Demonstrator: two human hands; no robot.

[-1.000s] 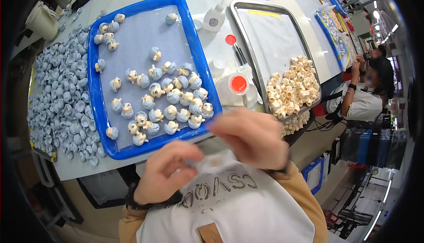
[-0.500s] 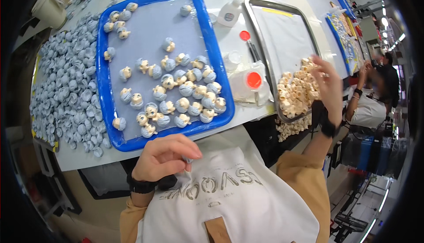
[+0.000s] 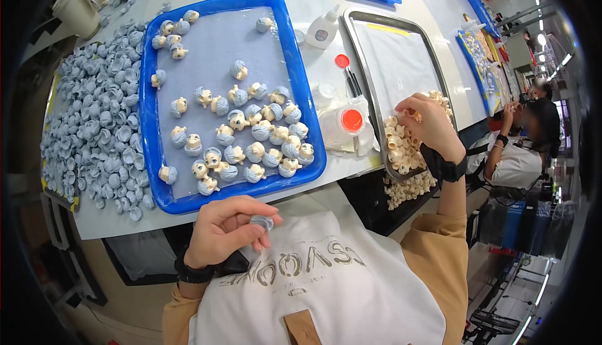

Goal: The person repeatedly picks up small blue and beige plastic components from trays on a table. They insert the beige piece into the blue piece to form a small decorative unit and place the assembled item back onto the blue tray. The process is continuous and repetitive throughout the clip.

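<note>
Left hand: From my remote seat I see the left hand (image 3: 219, 235) low in front of the white apron (image 3: 295, 244), thumb and fingertips pinching a blue-grey cup (image 3: 262, 222) near its edge. A light pinch suits this, I judge; squeezing could bend a thin wall.
Blue-grey cup: It sits at the fingertips, just off the near edge of the blue tray (image 3: 307, 100). I would hold it level and away from the sleeve.
Right hand: The right hand (image 3: 436, 128) reaches over the metal tray (image 3: 367, 88), fingers bent toward the thumb. I cannot tell whether a piece is between them.
Cream pieces: A heap of cream pieces (image 3: 401, 147), hollow and small, fills the near end of the metal tray, partly under the right hand. I would take one from the top, gripping its outside, so neighbours do not tumble over the rim.
Blue tray: Small doll heads (image 3: 238, 119) with blue-grey hair lie scattered on its lining, crowded at the near side. I would lift any hand clear of them.
Loose cups: A broad heap of loose cups (image 3: 94, 119) covers the tabletop's (image 3: 342, 179) left part.
Between trays: A white bottle (image 3: 323, 28) and a red-topped jar (image 3: 352, 120) stand here; I would steer the right wrist around the jar.
</note>
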